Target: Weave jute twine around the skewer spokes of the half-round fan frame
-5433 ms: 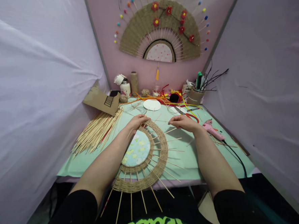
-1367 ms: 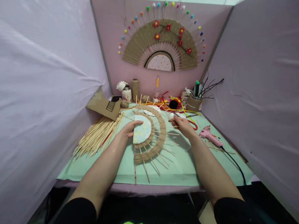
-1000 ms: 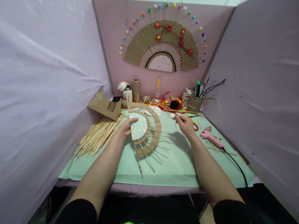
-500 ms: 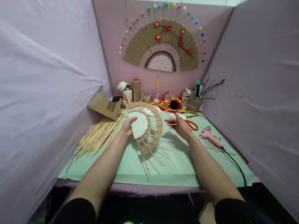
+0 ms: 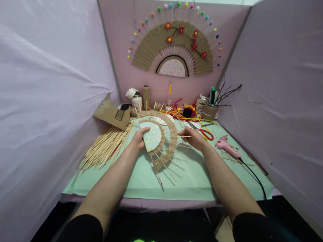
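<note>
Gripping one half-round woven fan by its straight side with the left hand, pressing the thumb on the pale blue patterned centre and tucking the other fingers behind. Holding it tilted over the middle of the surface, between both hands, spreading bare stick ends outward past the woven band. Touching the band's outer edge with the right hand, bending those fingers near one protruding stick; being unable to tell if gripping it, pinching a strand or neither.

Counting at least three containers along the back. Finding at the right one brown pot, holding green-topped pens and dark twigs; seeing just beside it one can, showing something pale at the top. Spotting at the left one white jar, hiding its contents, next to one upright brown roll.

Counting also one pink glue gun, one pair of red-handled scissors, and one cardboard piece overlapping a heap of loose sticks, too many for counting. Noting one finished-looking fan hanging on the back wall, bearing six larger red flowers and one smaller.
</note>
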Demonstrator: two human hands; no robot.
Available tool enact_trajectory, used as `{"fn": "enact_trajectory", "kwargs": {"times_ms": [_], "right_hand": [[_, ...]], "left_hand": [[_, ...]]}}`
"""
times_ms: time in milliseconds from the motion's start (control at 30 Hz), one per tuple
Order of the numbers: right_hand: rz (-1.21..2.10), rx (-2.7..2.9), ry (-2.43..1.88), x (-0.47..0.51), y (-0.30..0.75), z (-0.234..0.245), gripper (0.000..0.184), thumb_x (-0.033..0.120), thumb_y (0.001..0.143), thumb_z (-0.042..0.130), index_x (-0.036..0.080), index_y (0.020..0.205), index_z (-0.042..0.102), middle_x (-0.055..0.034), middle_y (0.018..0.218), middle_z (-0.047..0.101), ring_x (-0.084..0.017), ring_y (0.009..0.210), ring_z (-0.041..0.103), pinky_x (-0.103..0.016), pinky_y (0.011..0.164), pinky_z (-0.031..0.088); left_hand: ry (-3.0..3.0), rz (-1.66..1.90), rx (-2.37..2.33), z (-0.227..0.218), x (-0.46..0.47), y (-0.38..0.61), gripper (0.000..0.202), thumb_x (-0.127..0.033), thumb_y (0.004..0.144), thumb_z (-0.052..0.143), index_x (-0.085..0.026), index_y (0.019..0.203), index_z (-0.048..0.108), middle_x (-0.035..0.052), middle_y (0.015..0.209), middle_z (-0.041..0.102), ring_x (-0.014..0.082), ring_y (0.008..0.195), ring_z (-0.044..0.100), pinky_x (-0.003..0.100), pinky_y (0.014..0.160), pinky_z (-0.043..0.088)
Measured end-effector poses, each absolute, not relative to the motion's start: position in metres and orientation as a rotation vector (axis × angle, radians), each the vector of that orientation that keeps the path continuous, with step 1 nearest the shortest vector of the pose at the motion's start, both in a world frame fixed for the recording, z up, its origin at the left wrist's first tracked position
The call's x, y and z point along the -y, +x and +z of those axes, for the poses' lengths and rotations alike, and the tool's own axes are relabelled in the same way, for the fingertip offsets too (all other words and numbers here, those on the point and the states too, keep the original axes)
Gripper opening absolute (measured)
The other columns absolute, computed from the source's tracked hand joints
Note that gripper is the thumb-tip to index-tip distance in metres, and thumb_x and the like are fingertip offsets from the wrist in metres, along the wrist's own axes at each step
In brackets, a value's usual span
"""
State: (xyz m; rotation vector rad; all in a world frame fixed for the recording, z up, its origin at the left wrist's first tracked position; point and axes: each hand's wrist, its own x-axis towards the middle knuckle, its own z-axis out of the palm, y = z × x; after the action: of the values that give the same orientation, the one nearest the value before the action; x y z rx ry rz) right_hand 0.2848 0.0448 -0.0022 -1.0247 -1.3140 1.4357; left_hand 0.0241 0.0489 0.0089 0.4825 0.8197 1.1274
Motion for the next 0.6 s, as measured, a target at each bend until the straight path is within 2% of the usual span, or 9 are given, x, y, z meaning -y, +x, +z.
{"fn": "enact_trajectory", "kwargs": {"times_ms": [133, 267, 400, 600], "right_hand": [[1.504, 1.279, -1.049, -0.0421, 0.2868, 0.0021, 0.046, 0.058, 0.077, 0.053, 0.015, 0.07, 0.069, -0.0057, 0.06, 0.062, -0.011, 0.049, 0.046, -0.026, 0.049, 0.034], [1.599, 1.225, -1.083, -0.0404, 0.2893, 0.0054, 0.044, 0.055, 0.077, 0.053, 0.015, 0.065, 0.067, -0.0027, 0.052, 0.055, -0.01, 0.048, 0.045, -0.024, 0.048, 0.034], [1.536, 1.238, -1.106, -0.0426, 0.2891, 0.0039, 0.04, 0.052, 0.075, 0.056, 0.015, 0.062, 0.063, -0.0002, 0.049, 0.051, -0.008, 0.045, 0.04, -0.023, 0.046, 0.03], [1.488, 1.204, -1.034, -0.0451, 0.2899, 0.0037, 0.039, 0.054, 0.072, 0.058, 0.016, 0.059, 0.057, -0.0007, 0.052, 0.052, -0.008, 0.044, 0.036, -0.024, 0.043, 0.025]], "left_hand": [[0.504, 1.118, -0.819, 0.0081, -0.0484, 0.024, 0.041, -0.011, 0.074, 0.053, -0.006, 0.115, 0.057, 0.0131, 0.086, 0.073, 0.0248, 0.08, 0.07, 0.039, 0.08, 0.055], [0.516, 1.086, -0.841, 0.009, -0.0474, 0.0255, 0.039, -0.012, 0.076, 0.053, -0.005, 0.114, 0.057, 0.0136, 0.084, 0.073, 0.0253, 0.08, 0.07, 0.039, 0.082, 0.054], [0.515, 1.094, -0.841, 0.0104, -0.0464, 0.0271, 0.037, -0.01, 0.076, 0.053, -0.005, 0.112, 0.057, 0.0132, 0.083, 0.073, 0.0245, 0.079, 0.07, 0.039, 0.083, 0.053], [0.593, 1.04, -0.746, 0.0114, -0.0404, 0.0254, 0.032, -0.011, 0.075, 0.056, -0.008, 0.107, 0.06, 0.014, 0.09, 0.072, 0.0247, 0.084, 0.069, 0.038, 0.085, 0.053]]}}
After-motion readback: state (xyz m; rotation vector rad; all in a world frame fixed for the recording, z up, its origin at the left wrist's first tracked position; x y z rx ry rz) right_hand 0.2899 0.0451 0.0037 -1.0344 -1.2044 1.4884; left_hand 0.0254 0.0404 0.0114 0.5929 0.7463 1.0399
